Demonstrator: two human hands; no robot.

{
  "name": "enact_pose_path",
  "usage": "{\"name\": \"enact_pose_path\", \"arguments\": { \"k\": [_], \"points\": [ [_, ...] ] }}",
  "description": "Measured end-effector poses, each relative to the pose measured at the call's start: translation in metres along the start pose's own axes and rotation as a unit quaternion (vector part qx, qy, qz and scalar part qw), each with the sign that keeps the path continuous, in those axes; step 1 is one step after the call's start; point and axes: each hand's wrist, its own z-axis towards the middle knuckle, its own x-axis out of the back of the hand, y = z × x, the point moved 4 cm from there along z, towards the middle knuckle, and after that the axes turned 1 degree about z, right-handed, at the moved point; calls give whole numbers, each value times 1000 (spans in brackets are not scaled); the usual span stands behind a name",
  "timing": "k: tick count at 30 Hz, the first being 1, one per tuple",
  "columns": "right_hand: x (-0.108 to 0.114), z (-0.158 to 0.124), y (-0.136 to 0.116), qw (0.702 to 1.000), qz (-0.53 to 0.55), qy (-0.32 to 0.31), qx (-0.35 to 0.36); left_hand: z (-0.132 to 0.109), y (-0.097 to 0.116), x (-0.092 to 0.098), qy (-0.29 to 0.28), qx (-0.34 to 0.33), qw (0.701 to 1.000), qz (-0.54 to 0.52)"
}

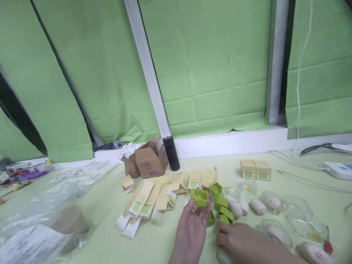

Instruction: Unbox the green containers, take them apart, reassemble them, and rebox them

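Green holder (200, 198), a small moulded piece with a hollow in its top, is raised just above the pale surface (154, 245), near the middle of the workspace. The left hand (192, 229) has hold of it from below, thumb on one side and fingers curled up on the other, so it is partly closed around the piece. The right hand (239, 238) reaches in low from the side, palm down with fingers bent, its tips beside a loose group of similar green pieces (226, 215); whether it grips one I cannot tell (the back of the hand hides most of the fingers).

To the right of that group lie rounded whitish objects (258, 206) and clear plastic shells (298, 205), some of the shells with a whitish object in or under them. Left of the raised piece, light tan cartons (147, 200) with green squares overlap in a loose spread, several with white flaps sticking out. Behind the cartons stand an open brown cardboard box (150, 161) and, next to it, a black cylinder (171, 153). Two closed tan boxes (255, 170) sit side by side farther right. Clear plastic wrapping (52, 200) lies at the near left, with printed paper (34, 240) by it.
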Motion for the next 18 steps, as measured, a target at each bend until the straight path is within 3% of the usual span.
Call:
{"name": "enact_pose_path", "arguments": {
  "k": [3,5,7,10,14,16,18],
  "points": [
    [5,-1,-1,999,42,-12,-3,1,-4,4,12,75,997,33],
    [24,-11,5,989,140,41,15,2,-5,7,32,92,995,37],
    [48,-25,17,953,276,123,28,3,-4,8,33,74,996,33],
    [71,-38,38,872,443,208,9,1,-7,3,1,63,998,26],
    [65,-32,45,806,554,202,-53,-2,-17,1,-10,76,996,38],
    [56,-25,41,803,561,195,-57,-1,-23,1,-22,88,994,54],
    [50,-22,36,827,513,225,-45,-1,-30,2,-33,127,989,64]
  ]
}}
